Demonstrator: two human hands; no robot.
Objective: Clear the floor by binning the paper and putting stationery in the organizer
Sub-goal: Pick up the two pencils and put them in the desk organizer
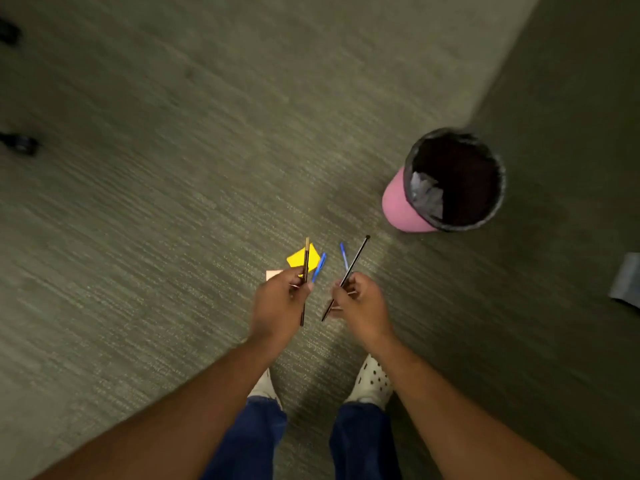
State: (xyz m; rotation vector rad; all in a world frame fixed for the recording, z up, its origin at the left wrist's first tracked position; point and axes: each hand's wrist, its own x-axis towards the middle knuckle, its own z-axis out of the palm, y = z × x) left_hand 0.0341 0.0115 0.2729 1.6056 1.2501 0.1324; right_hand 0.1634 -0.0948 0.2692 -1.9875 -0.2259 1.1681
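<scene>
My left hand (277,299) grips a dark pencil (306,261) and a blue pen (319,267), both pointing away from me. My right hand (360,304) grips a long black pencil (356,259) and another blue pen (344,255). On the carpet just beyond my left hand lie a yellow sticky note (298,259) and a pale pink note (273,274), partly hidden by my fingers. A pink bin (398,199) with a black liner stands to the front right, with crumpled paper (427,195) inside. No organizer is in view.
Grey-green carpet (173,202) covers the floor. Two dark chair casters (20,143) sit at the far left edge. A grey object (627,277) pokes in at the right edge. A darker wall or panel (571,81) runs along the upper right. My feet in white clogs (372,379) stand below.
</scene>
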